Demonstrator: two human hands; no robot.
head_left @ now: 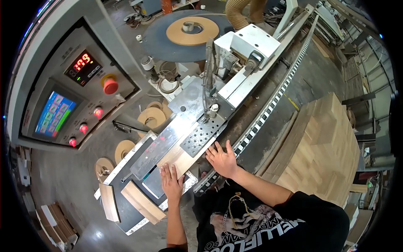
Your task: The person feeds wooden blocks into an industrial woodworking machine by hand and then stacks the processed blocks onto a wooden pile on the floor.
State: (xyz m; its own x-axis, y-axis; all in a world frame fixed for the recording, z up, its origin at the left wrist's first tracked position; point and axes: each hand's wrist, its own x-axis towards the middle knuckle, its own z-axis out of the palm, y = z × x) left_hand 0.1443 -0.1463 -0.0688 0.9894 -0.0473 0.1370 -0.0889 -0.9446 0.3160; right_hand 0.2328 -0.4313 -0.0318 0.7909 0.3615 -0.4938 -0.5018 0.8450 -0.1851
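left hand [171,185] over the near end of the pale wooden board [180,160], right hand [223,161] along its side

the pale wooden board lies on the machine, its long axis slanting from lower left to upper right, and its far part goes out of sight under a perforated metal plate [200,138]. a long, shiny metal plate [157,155] runs along its left side, roughly in line with it

the left hand is the nearer one to the board's near end: its fingers are straight and only a little apart, laid flat with the tips on the wood, pinching nothing. from those fingers the rest of the board stretches away up and to the right. the right hand sits farther along, close to the perforated plate, palm down with the fingers spread and the thumb held wide. its fingertips point up and to the left, at the board's right edge; whether they touch it or stop just beside it, i cannot tell

left of the left hand, two loose wood pieces [143,202] lie apart from each other on a dark surface [129,217]. a control panel with a red stop button [110,85] stands at upper left, and a stack of jointed wood panels [315,147] rests on the right, beyond the right arm
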